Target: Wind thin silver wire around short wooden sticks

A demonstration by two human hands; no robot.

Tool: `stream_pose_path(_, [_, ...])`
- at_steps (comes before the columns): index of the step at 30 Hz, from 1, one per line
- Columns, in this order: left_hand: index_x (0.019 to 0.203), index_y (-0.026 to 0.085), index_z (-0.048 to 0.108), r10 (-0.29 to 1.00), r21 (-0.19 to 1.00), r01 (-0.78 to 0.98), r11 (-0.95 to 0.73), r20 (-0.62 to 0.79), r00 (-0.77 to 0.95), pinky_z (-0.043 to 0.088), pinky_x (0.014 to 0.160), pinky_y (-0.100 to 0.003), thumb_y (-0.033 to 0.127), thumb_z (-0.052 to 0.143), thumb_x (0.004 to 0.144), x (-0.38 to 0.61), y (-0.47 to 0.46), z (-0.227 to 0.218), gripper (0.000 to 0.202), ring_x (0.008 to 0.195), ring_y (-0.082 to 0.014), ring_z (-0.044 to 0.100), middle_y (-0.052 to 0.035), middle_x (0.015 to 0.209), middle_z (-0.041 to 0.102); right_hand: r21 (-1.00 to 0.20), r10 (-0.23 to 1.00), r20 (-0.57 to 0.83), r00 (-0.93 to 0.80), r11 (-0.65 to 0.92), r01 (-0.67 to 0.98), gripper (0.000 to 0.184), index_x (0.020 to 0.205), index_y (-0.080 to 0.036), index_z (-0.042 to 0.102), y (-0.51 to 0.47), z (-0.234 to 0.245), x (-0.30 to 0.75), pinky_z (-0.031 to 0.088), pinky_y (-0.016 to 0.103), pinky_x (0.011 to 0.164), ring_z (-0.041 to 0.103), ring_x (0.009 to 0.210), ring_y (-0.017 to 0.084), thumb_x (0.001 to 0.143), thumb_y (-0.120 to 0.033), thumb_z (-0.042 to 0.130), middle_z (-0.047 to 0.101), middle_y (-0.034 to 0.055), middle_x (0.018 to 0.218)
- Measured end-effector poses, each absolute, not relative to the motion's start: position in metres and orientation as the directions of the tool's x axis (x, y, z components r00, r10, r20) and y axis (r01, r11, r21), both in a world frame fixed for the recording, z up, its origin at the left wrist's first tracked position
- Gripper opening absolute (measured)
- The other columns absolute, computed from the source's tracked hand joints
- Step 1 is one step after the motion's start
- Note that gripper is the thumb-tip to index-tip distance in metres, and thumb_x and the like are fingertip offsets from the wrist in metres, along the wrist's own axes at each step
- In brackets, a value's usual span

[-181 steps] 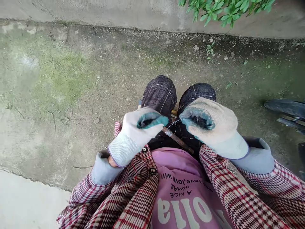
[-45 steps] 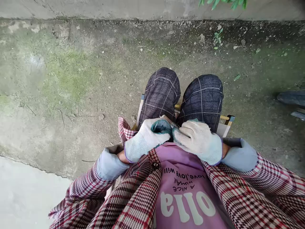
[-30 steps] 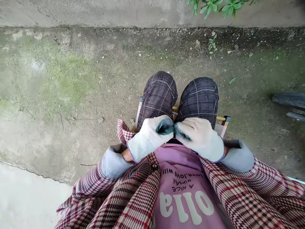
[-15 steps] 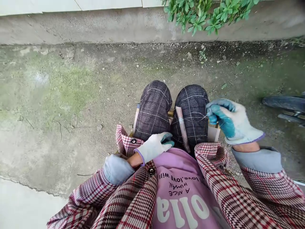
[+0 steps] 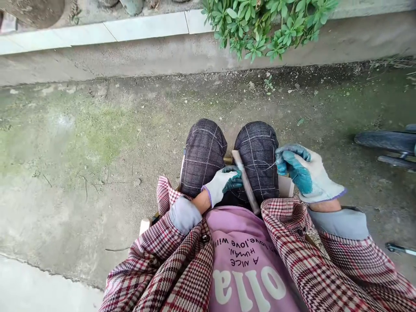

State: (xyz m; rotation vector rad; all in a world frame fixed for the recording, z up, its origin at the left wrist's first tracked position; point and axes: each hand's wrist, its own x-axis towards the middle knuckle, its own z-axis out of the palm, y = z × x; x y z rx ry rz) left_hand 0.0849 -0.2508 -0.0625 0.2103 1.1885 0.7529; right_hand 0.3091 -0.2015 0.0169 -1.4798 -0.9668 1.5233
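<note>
I sit on a small wooden stool (image 5: 286,187) with my knees together. A rusty brown rod (image 5: 246,183) lies slanted across my lap. My left hand (image 5: 223,183), in a white glove with a teal palm, is closed on the rod's lower part. A thin pale wire (image 5: 264,164) runs from the rod's upper part to my right hand (image 5: 305,174), gloved the same way, which pinches the wire's end out to the right of my right knee.
Bare mossy concrete ground (image 5: 91,147) spreads in front and to the left. A low concrete kerb (image 5: 130,52) with a green leafy plant (image 5: 263,24) runs along the far side. A dark wheel and metal parts (image 5: 386,143) lie at the right edge.
Both hands were together at my lap; my right hand has since swung out to the right, drawing the wire away from the rod. The view has tilted up, showing more kerb and plant.
</note>
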Motion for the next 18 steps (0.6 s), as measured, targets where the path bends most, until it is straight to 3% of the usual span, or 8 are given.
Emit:
stream_pose_path(5, [0.085, 0.015, 0.067, 0.683, 0.599, -0.389, 0.699, -0.721, 0.118, 0.055, 0.064, -0.023, 0.018, 0.089, 0.072, 0.109, -0.247, -0.063, 0.026, 0.068, -0.0120, 0.065, -0.0026, 0.080, 0.072, -0.924, 0.925, -0.379, -0.033, -0.380, -0.038, 0.023, 0.090, -0.024, 0.079, -0.200, 0.018, 0.305, 0.054, 0.026, 0.051, 0.059, 0.056, 0.013, 0.079, -0.042, 0.086, 0.069, 0.0001, 0.072])
stream_pose_path(9, [0.079, 0.016, 0.062, 0.715, 0.661, -0.341, 0.669, -0.697, 0.054, 0.050, 0.057, -0.024, 0.016, 0.089, 0.070, 0.124, -0.244, -0.071, 0.029, 0.061, -0.0112, 0.056, 0.0001, 0.071, 0.065, -0.926, 0.924, -0.375, -0.073, -0.377, -0.011, 0.025, 0.089, -0.020, 0.079, -0.203, 0.018, 0.301, 0.056, 0.026, 0.052, 0.062, 0.057, 0.013, 0.078, -0.041, 0.086, 0.071, 0.0021, 0.074])
stream_pose_path(12, [0.078, 0.016, 0.061, 0.770, 0.725, -0.323, 0.608, -0.638, 0.016, 0.050, 0.063, -0.023, 0.010, 0.084, 0.069, 0.115, -0.236, -0.061, 0.025, 0.067, -0.0114, 0.055, 0.0008, 0.074, 0.063, -0.930, 0.930, -0.365, -0.035, -0.366, -0.038, 0.025, 0.092, -0.021, 0.080, -0.203, 0.016, 0.306, 0.056, 0.024, 0.053, 0.062, 0.057, 0.012, 0.078, -0.041, 0.087, 0.072, 0.0012, 0.075])
stream_pose_path(15, [0.085, 0.018, 0.062, 0.868, 0.841, -0.296, 0.453, -0.492, -0.069, 0.051, 0.074, -0.020, 0.009, 0.081, 0.070, 0.082, -0.217, -0.029, 0.025, 0.079, -0.0112, 0.058, 0.0022, 0.084, 0.065, -0.930, 0.933, -0.360, -0.025, -0.361, -0.065, 0.028, 0.096, -0.022, 0.081, -0.197, 0.015, 0.318, 0.056, 0.024, 0.054, 0.064, 0.060, 0.012, 0.077, -0.041, 0.089, 0.076, 0.0019, 0.079])
stream_pose_path(18, [0.102, 0.019, 0.066, 0.967, 0.969, -0.123, 0.215, -0.229, -0.111, 0.053, 0.067, -0.022, 0.018, 0.081, 0.070, 0.035, -0.195, 0.016, 0.036, 0.074, -0.0117, 0.061, 0.0007, 0.093, 0.070, -0.950, 0.949, -0.313, -0.031, -0.312, 0.015, 0.035, 0.104, -0.022, 0.081, -0.180, 0.020, 0.328, 0.060, 0.029, 0.059, 0.071, 0.071, 0.017, 0.075, -0.040, 0.089, 0.081, 0.0066, 0.096])
